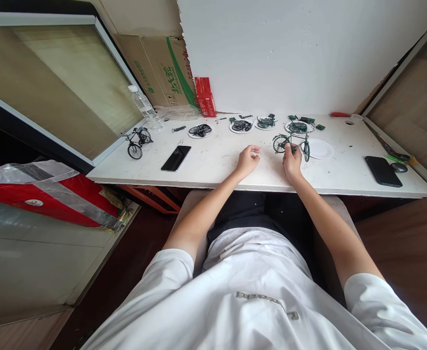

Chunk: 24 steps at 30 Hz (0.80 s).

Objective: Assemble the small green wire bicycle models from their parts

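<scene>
Raised just above the white table, a small green model bicycle (281,144) is gripped by its frame in my right hand (292,163), whose thumb and fingers are closed on it. To its left, my left hand (248,160) rests over the table with curled fingers drawn together; anything between the fingertips is too small to name. White plates holding dark and green bicycle parts (241,126) line the back of the table. A bare white plate (323,149) lies right behind the held bicycle. A black model bicycle (140,141) stands at the left.
A phone (176,158) lies left of my hands and another dark phone (383,171) at the right, beside a black round object (399,167). A plastic bottle (146,108), a red box (205,97) and a cardboard box (158,68) stand at the back left.
</scene>
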Tool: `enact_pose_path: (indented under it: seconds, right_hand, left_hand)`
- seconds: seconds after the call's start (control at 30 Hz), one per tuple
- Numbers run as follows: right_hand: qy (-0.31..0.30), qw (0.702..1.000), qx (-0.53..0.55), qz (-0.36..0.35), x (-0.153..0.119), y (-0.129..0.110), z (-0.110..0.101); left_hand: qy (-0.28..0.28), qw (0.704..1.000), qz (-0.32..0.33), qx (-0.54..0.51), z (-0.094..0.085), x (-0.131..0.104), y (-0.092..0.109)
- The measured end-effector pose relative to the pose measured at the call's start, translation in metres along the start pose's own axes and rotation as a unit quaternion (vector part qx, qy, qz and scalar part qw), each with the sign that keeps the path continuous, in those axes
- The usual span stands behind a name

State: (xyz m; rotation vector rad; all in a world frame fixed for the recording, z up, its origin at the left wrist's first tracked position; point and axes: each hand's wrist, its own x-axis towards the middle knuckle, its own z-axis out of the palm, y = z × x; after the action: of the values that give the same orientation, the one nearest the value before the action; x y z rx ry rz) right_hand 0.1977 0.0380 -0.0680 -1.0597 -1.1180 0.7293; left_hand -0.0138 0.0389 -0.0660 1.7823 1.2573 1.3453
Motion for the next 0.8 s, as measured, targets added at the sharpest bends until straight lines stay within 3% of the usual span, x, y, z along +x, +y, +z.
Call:
enact_pose_path:
  seconds: [0.2,0.5,0.67,0.8]
  right_hand:
    - [-0.02,0.999,0.015,0.04,-0.002,-0.003,0.001]
    - [-0.03,0.997,0.042,0.059,-0.007,-0.009,0.003]
    - [-0.029,0.998,0.038,0.048,-0.009,-0.01,0.004]
    - [-0.025,0.998,0.031,0.045,-0.009,-0.008,0.006]
  left_hand:
    - [-0.098,0.985,0.072,0.121,-0.014,0.023,-0.003]
    - [-0.161,0.97,0.049,0.175,-0.007,0.068,-0.014]
    - [-0.11,0.972,0.055,0.199,-0.007,0.063,-0.022]
    - [-0.102,0.967,0.044,0.229,-0.009,0.056,-0.02]
